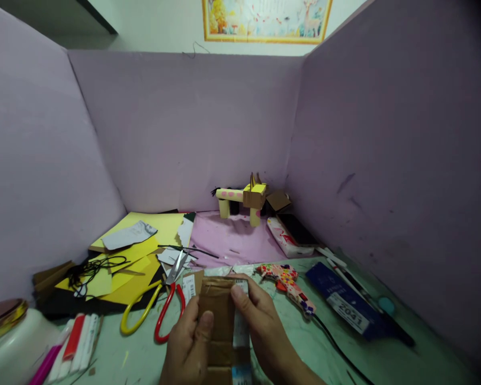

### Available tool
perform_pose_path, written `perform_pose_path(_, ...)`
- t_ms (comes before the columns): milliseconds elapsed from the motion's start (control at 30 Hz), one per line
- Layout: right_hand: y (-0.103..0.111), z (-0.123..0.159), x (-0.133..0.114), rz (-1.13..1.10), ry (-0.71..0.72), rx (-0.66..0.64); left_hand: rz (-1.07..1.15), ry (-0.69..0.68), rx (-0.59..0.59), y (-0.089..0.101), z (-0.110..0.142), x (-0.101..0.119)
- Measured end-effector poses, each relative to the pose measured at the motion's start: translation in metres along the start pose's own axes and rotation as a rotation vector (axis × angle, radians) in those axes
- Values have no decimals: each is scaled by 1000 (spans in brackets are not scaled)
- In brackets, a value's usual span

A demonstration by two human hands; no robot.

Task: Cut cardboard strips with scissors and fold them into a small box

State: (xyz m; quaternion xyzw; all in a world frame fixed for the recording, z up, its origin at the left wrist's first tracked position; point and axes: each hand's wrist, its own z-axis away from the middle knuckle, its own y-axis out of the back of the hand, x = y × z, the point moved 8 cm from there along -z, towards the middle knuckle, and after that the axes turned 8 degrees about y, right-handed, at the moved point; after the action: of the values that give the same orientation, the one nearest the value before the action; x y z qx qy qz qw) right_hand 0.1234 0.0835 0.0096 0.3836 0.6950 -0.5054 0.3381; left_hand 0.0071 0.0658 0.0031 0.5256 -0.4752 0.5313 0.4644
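Observation:
Between my two hands is a folded piece of brown cardboard (220, 342) with printed white and blue labels along its right side. My left hand (188, 342) grips its left edge, thumb lying on the face. My right hand (260, 326) holds the upper right, its thumb pressed near the top and the fingers hidden behind. Just left of the hands lie scissors (170, 294) with one yellow and one red handle, blades apart. A flower-patterned glue gun (286, 286) with a black cord lies to the right. Another small labelled cardboard piece (193, 286) shows behind my left hand.
At the back stands a yellow cardboard animal (236, 195) with pink spots. Yellow paper sheets (140, 272) and black cord (88, 275) lie left, markers (76, 342) and a white jar (16, 347) at front left. A phone (296, 230) and a blue packet (340, 299) are right. Purple panels (184, 128) enclose the table.

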Motion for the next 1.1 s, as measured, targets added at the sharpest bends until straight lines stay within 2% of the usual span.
perform_pose_path(233,6,5,-7,66,131,71,16,61,8,-1,5,-5)
perform_pose_path(433,8,3,-10,160,149,96,363,265,-217,-17,12,-17)
perform_pose_path(567,25,0,-10,331,127,224,318,292,-269,-21,13,-19)
perform_pose_path(633,31,-2,-6,330,100,267,202,247,-272,-23,8,-19)
perform_pose_path(700,30,-4,3,223,44,243,95,189,-250,-21,1,-17)
perform_pose_path(800,21,-4,19,24,-134,118,75,159,-176,-11,-11,-15)
perform_pose_path(867,14,0,30,4,-275,31,106,181,-115,-1,-20,-15)
perform_pose_path(933,12,3,36,43,-356,-20,127,191,-64,8,-26,-17)
perform_pose_path(1000,11,3,39,60,-365,-20,154,199,-43,13,-31,-20)
perform_pose_path(1100,15,3,41,75,-357,30,223,248,-95,8,-32,-27)
